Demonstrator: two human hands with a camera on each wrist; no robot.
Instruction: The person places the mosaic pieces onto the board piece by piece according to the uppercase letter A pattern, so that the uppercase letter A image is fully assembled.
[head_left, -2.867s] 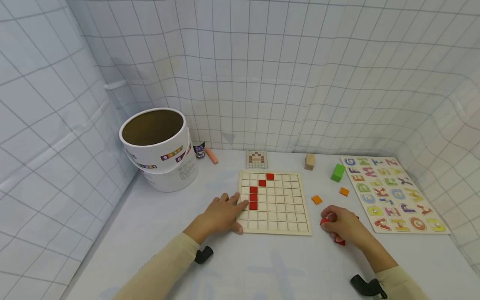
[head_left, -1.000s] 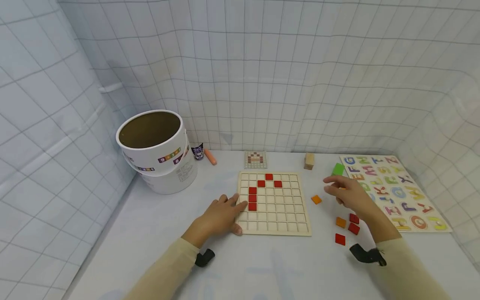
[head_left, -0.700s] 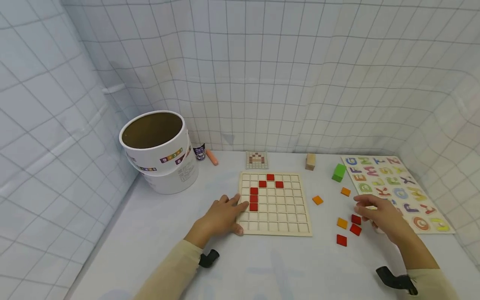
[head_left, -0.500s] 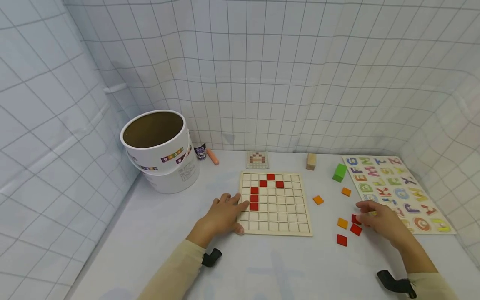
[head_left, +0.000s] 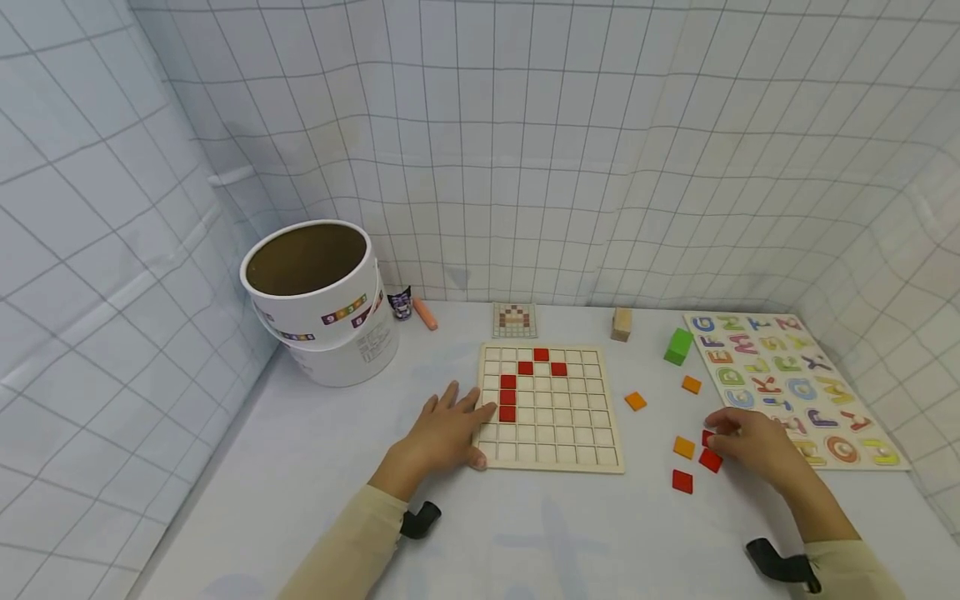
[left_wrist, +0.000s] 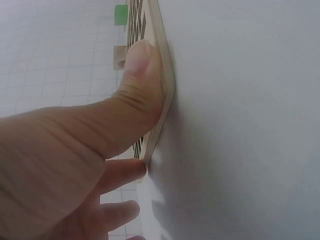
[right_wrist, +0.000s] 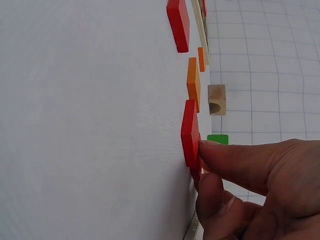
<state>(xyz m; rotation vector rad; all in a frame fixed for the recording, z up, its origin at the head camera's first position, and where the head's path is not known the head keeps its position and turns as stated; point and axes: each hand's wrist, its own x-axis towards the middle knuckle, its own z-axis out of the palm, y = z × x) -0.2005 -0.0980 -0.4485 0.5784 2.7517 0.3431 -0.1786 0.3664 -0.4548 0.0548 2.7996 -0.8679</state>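
Note:
My left hand (head_left: 441, 437) rests with spread, mostly straight fingers on the left edge of a wooden grid board (head_left: 555, 435); its thumb (left_wrist: 137, 65) lies on the board's near corner. Several red tiles sit in the board's cells, three in a column (head_left: 507, 397) and the rest around the top. To the right, my right hand (head_left: 757, 446) pinches a red square tile (head_left: 707, 437) between thumb and fingers, low at the table. Another red tile (head_left: 710, 460) lies right beside it, partly covering it in the right wrist view. A third red tile (head_left: 682, 482) and an orange tile (head_left: 683, 447) are nearby.
Two more orange tiles (head_left: 636, 401) lie right of the board. Behind are a small pattern card (head_left: 514, 320), a wooden block (head_left: 621, 324) and a green block (head_left: 678, 346). An alphabet board (head_left: 795, 383) lies far right. A white bucket (head_left: 345, 350) stands left.
A red tile was added at the board's upper right. My right hand went from over there back to the loose tiles and closed on one. The left hand stayed on the board.

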